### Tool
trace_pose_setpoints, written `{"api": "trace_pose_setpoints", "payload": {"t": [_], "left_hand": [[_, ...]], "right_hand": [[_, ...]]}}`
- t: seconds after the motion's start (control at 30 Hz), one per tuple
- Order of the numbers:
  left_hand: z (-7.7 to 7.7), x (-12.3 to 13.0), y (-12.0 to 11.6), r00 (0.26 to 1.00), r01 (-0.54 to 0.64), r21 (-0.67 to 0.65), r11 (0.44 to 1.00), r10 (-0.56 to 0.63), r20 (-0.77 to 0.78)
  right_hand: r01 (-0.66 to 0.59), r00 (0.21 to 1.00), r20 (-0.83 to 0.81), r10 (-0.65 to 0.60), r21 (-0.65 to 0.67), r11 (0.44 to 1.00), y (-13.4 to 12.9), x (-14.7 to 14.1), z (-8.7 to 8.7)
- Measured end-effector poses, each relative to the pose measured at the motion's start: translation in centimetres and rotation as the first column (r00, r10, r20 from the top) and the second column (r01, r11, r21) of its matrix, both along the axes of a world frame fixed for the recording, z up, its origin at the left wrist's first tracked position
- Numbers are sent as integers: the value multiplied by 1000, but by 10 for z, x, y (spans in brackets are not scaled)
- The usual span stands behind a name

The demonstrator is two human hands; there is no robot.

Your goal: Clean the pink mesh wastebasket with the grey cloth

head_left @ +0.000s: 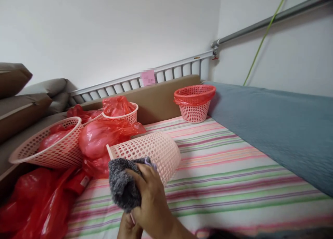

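Observation:
A pale pink perforated plastic basket (158, 152) is held tilted on its side above the striped sheet, its rim toward the lower left. My right hand (153, 194) is closed round a dark grey fluffy cloth (122, 185) and presses it on the basket's rim and side. Under it, my left hand (130, 227) grips the lower rim of the same basket; most of its fingers are hidden behind the right hand and the cloth.
Left are a pink basket (59, 152) holding red plastic, red bags (101, 136) and a smaller basket (134, 114). Beyond, a basket lined with a red bag (195, 110) stands near the tan headboard (161, 100). A blue-grey cover (273, 117) lies right of the striped sheet (234, 183).

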State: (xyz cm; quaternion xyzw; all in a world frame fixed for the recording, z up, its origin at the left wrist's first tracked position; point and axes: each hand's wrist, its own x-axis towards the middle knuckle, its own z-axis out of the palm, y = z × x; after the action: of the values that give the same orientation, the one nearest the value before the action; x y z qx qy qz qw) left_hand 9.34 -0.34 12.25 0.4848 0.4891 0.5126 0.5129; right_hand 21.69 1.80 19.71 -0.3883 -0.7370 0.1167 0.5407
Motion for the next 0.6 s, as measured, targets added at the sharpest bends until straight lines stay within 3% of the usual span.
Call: {"api": "trace_pose_setpoints", "payload": {"t": [0.13, 0.27, 0.33, 0.4, 0.47, 0.6], "left_hand": [[4, 15, -6, 996, 71, 28, 997, -72, 48], [-12, 26, -17, 997, 66, 94, 993, -68, 20], [-20, 27, -23, 994, 112, 106, 988, -110, -22], [-18, 27, -28, 989, 144, 93, 985, -141, -44], [-2, 28, -29, 990, 134, 81, 988, -131, -46], [52, 30, -15, 996, -3, 66, 998, 9, -85]], "right_hand": [[233, 972, -47, -231, 32, 972, 43, 33, -19], [526, 825, -152, -545, -149, 837, 85, 83, -46], [563, 764, -182, -619, -281, 777, 92, 100, -55], [544, 748, -201, -633, -361, 758, 92, 108, -60], [511, 765, -211, -608, -375, 774, 91, 109, -63], [464, 810, -219, -544, -328, 823, 90, 101, -66]]}}
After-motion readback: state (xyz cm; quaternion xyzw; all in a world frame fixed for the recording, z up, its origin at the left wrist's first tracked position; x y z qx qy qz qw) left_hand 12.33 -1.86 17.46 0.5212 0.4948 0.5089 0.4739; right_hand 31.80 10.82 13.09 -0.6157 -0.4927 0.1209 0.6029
